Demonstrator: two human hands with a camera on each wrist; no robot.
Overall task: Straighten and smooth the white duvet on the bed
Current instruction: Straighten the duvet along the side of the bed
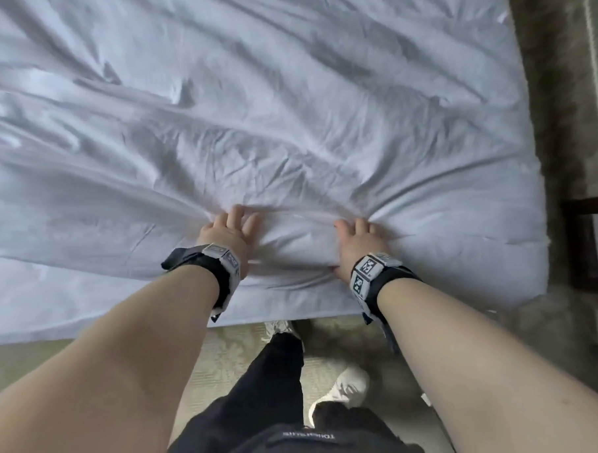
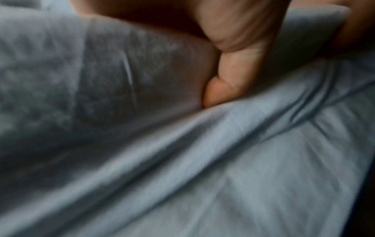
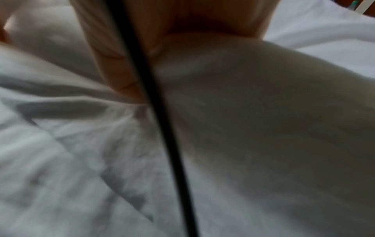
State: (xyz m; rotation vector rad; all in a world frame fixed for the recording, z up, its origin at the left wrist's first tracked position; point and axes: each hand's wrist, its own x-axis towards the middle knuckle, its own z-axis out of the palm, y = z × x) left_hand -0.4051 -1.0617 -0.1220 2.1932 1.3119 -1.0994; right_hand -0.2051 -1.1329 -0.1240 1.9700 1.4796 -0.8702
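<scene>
Near the foot edge of the bed (image 1: 81,306), you have two hands on one white duvet (image 1: 296,106). Your left hand (image 1: 227,231) and right hand (image 1: 355,242) sit side by side, each with fingers curled into a bunched ridge of cloth, gripping it. Creases fan outward from both grips across the duvet, which covers the whole bed. Its right edge runs along a strip of carpet (image 1: 567,101), and its near edge hangs just beyond your two white shoes, one (image 1: 343,387) forward of the other (image 1: 278,326).
</scene>
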